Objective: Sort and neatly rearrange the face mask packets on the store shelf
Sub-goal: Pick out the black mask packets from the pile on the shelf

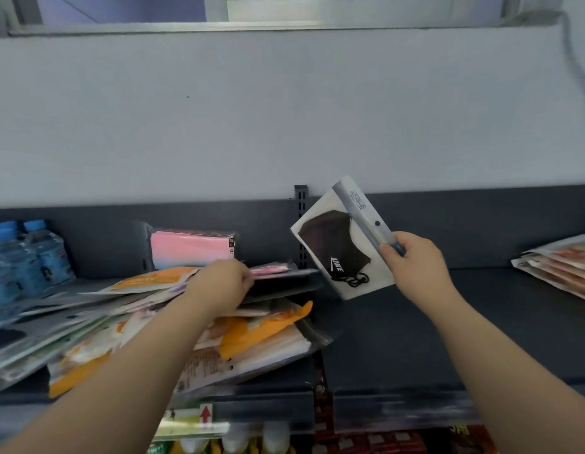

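Note:
A loose heap of face mask packets (252, 332), orange, white and grey, covers the left part of the dark shelf (415, 322). My left hand (219, 286) reaches into the heap, its fingers curled on a flat packet with pink contents (278, 269) near the top. A pink mask packet (191, 249) stands upright against the back panel. My right hand (412, 260) pinches the header strip of a white packet with a black mask (337, 247), holding it tilted in the air above the shelf's middle.
Blue-capped water bottles (25, 257) stand at the far left of the shelf. A small stack of packets (560, 260) lies at the far right. A slotted upright (301, 224) divides the back panel. Bottles show on the lower shelf (252, 440).

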